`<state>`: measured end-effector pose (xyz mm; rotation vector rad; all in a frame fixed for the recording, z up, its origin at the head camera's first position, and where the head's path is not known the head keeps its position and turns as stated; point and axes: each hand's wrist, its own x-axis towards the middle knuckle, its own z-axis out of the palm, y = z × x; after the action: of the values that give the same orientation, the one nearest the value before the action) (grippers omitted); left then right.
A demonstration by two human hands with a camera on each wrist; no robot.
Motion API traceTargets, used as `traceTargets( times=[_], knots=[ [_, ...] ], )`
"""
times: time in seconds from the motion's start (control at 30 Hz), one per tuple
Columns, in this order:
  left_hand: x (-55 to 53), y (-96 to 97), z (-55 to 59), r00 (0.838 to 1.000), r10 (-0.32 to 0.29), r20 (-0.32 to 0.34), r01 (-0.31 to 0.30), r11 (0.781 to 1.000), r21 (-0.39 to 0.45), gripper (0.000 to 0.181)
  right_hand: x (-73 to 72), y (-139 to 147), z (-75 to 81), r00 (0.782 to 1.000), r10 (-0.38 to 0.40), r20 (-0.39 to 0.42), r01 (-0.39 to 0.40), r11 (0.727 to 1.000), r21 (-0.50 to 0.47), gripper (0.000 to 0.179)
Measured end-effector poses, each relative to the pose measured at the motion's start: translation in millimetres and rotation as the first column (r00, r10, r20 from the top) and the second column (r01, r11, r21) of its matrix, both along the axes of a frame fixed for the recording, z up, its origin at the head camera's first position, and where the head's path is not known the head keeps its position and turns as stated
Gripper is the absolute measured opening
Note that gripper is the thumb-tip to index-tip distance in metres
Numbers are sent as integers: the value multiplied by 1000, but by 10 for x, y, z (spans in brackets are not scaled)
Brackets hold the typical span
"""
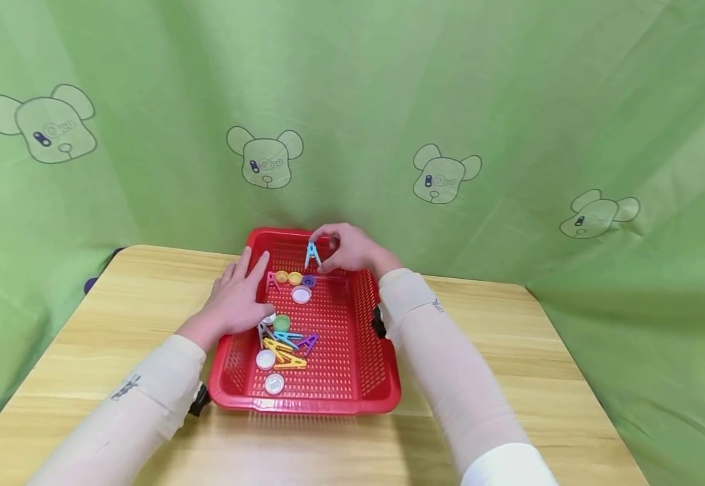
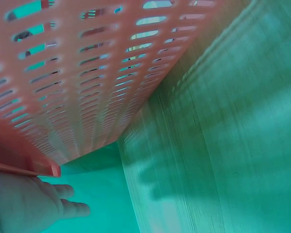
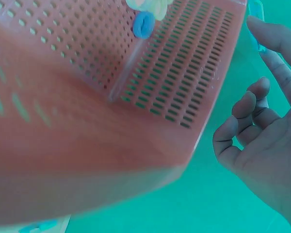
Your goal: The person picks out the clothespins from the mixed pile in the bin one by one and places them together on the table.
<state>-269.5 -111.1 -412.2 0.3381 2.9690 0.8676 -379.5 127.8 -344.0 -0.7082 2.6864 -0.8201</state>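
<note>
A red perforated plastic basket [image 1: 379, 398] stands on the table. At its far edge my right hand [image 1: 351, 250] pinches a light blue clothespin [image 1: 312, 253] between thumb and index finger. The right wrist view also shows this clothespin [image 3: 256, 26] in the fingertips, the other fingers curled loosely. My left hand [image 1: 233, 300] lies over the basket's left rim, fingers spread and straight, thumb reaching inside. Below that thumb are a green cap [image 1: 281, 323], a purple clothespin [image 1: 307, 344], yellow clothespins [image 1: 290, 362] and white caps [image 1: 274, 384].
Near the basket's far end lie yellow caps [image 1: 294, 278], a purple cap [image 1: 308, 281], a white cap [image 1: 301, 294] and a pink clothespin [image 1: 272, 279]. The wooden table [image 1: 486, 337] extends to both sides. A green curtain [image 1: 352, 81] hangs behind it.
</note>
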Motion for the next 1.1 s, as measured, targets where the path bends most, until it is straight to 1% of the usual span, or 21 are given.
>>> traceTargets(
  times=[0.17,0.37,0.53,0.73,0.93,1.1],
  knots=[
    [16,4,5,1000,1,0,-1,1000,4,100,5,100,69,1000,-9,3,9,999,-38,49],
    [13,-4,-5,1000,1,7,-1,1000,12,98,8,248,132,1000,-25,4,25,999,-41,52],
    [4,0,-2,1000,-1,4,1,1000,13,99,-10,393,152,999,-31,-15,30,998,-63,56],
    [-13,-3,-2,1000,-5,-1,5,1000,6,99,-10,575,160,999,-46,-10,45,994,-103,57],
    [-1,5,24,1000,-1,8,1,1000,16,99,5,792,213,996,-85,2,85,990,-115,61],
    [0,1,10,1000,-1,10,1,1000,23,99,16,976,253,992,-124,9,124,985,-119,65]
  ],
)
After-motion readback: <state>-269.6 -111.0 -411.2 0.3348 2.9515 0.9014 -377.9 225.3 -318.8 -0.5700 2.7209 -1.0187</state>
